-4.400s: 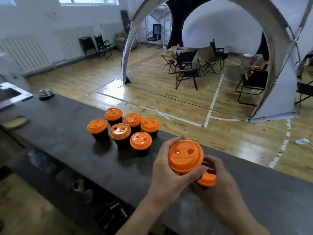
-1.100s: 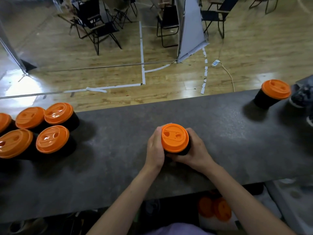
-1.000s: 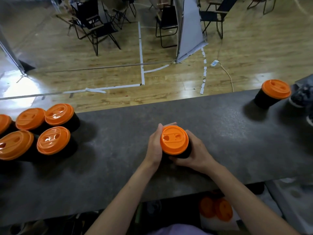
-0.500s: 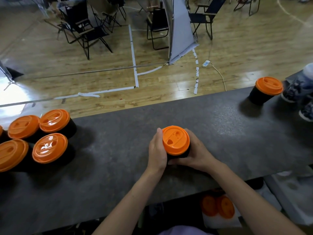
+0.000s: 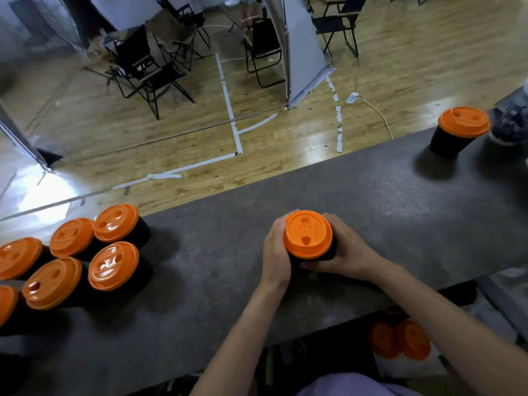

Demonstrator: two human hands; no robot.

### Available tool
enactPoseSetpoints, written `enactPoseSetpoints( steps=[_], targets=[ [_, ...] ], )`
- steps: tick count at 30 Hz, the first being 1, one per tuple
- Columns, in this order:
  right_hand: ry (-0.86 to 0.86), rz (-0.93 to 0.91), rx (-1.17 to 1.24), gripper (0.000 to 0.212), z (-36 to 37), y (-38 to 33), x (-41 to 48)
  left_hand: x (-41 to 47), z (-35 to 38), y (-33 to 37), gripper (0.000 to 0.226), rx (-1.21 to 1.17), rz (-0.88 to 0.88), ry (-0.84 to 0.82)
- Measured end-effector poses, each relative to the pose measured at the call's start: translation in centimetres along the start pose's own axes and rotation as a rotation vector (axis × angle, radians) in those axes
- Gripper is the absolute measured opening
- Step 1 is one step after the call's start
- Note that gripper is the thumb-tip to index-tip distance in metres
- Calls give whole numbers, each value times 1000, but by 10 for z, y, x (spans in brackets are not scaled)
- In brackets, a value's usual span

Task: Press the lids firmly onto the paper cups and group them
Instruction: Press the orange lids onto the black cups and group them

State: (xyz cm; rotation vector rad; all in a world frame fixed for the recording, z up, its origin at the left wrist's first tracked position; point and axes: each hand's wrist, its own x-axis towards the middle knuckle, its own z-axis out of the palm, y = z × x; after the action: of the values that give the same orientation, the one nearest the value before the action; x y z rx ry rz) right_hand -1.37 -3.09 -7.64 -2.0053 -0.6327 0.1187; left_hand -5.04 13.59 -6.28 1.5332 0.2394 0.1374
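1. Head view looks down on a dark grey counter (image 5: 371, 201), with a wooden floor (image 5: 285, 155) beyond its far edge.
2. Near the counter's middle, 1 black paper cup (image 5: 297, 260) stands upright, capped by an orange lid (image 5: 308, 234).
3. On the cup's left side, the left hand (image 5: 275, 252) grips its wall, fingers curled round it just under the lid's rim.
4. From the right, the right hand (image 5: 350, 251) clasps the same cup, its fingers bent round the far side and its thumb on the near side.
5. At the counter's left end sits a cluster of 6 lidded cups (image 5: 113, 265), packed close together. Those at the frame edge are cut off.
6. Far right, near the counter's far edge, a lone lidded cup (image 5: 463, 122) stands well apart from the rest.
7. Below the counter's near edge, 2 orange discs (image 5: 400, 341) lie on something pale. I cannot tell what they are.
8. On the floor are black folding chairs (image 5: 154, 72), white tape lines (image 5: 228, 101) and a power strip (image 5: 353, 98) with its cable.
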Motion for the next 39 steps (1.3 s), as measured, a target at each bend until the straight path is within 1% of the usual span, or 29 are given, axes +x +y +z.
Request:
enactPoseSetpoints(
  steps=[3,7,9,11,14,18,23,26,28,31,33,36,37,39],
  targets=[
    [0,-16,9,84,0,1,-1,6,1,3,50,0,-20,-42],
    [21,7,75,94,0,2,0,-2,8,1,44,44,-12,67],
    [36,17,59,88,0,2,1,0,7,4,45,25,-48,54],
    [44,15,42,79,-1,2,0,6,5,11,53,9,-61,25],
    [68,3,48,74,1,4,-1,8,8,18,49,25,-59,-16],
    [68,8,40,78,1,5,-1,6,9,16,48,30,-91,21],
    [33,42,53,94,1,2,-1,3,15,14,44,-10,-55,129],
    [41,41,63,92,-1,3,-2,3,17,11,46,-26,-60,71],
    [17,33,58,89,-2,3,-1,5,15,11,49,-13,-65,26],
    [12,44,75,91,0,4,-1,7,13,10,54,-2,-29,29],
    [23,34,83,91,2,6,0,12,11,11,51,-16,-36,16],
    [17,10,97,86,1,8,0,18,9,15,48,-26,-90,-56],
    [15,-6,101,85,1,9,0,20,10,15,46,-17,-93,-60],
    [14,-33,101,87,3,9,0,17,13,11,44,-14,-73,-16]
  ],
)
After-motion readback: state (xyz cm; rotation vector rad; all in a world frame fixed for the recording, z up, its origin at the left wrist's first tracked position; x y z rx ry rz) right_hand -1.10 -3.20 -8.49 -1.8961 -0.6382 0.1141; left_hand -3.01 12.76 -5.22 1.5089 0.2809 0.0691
